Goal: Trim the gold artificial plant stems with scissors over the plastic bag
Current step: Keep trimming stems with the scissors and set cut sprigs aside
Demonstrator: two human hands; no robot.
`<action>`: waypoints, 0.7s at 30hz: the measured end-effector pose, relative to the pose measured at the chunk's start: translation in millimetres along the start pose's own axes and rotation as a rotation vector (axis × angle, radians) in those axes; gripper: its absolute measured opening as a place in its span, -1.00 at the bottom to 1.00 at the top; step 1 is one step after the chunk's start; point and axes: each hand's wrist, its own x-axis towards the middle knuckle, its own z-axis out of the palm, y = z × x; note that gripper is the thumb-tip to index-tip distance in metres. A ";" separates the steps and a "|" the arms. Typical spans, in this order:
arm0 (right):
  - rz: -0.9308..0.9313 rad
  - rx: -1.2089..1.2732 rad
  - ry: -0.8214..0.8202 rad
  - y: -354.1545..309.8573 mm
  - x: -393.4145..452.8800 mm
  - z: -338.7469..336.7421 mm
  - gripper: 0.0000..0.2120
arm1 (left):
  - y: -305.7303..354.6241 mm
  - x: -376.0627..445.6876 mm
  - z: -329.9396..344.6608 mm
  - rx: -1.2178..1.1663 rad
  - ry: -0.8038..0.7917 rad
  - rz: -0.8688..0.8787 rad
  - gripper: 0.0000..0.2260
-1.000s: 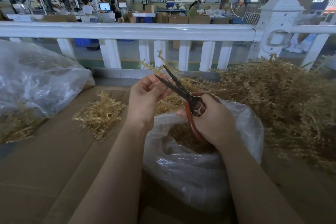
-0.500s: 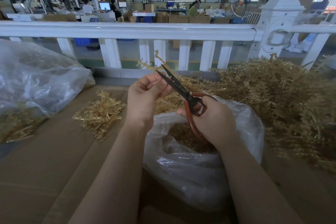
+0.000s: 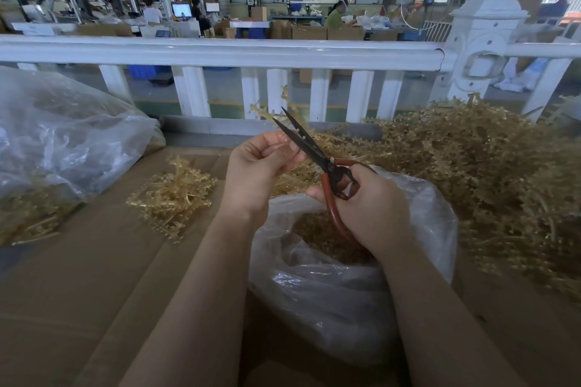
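Scissors [image 3: 314, 151] held in right hand [image 3: 367, 207], blades pointing far-left and up, slightly parted near the tips. Fingers curled through the red handle loops; grip clenched on the handles. Blade edges positioned at the fingertips of left hand [image 3: 261, 173].

Left hand raised above the bag [image 3: 345, 286], fingers and thumb pinching a gold stem [image 3: 267, 110]. Stem branches project beyond the blades toward the far rail [image 3: 220, 55]. Exact contact point between blade and stem too small to confirm.

Both hands placed over the open bag mouth, probably so that cut-offs drop straight in. Bag already holding gold trimmings. Stem held close to the blades, likely for control of the cut position and to keep the piece steady during closure.

Untrimmed stock [image 3: 471, 173] heaped at right, within reach of the scissor hand. Small pile [image 3: 173, 195] of gold pieces lying on the surface [image 3: 78, 276] at left, apart from the bag; judged to be finished pieces. Second bag [image 3: 63, 135] at far left, partly filled with gold material.

Step in hand: judged to be a cut in progress or about to be made. Caution: fingertips close to the blades.
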 end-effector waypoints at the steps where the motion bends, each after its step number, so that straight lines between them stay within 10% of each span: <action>1: -0.003 -0.001 0.001 0.1 -0.1 0.4 -0.32 | -0.2 0.2 -0.2 -0.001 -0.007 0.003 -0.92; 21: -0.012 -0.054 0.008 -7.1 -0.2 -7.0 -0.34 | -5.3 -0.1 -1.2 0.128 -0.088 0.107 -0.92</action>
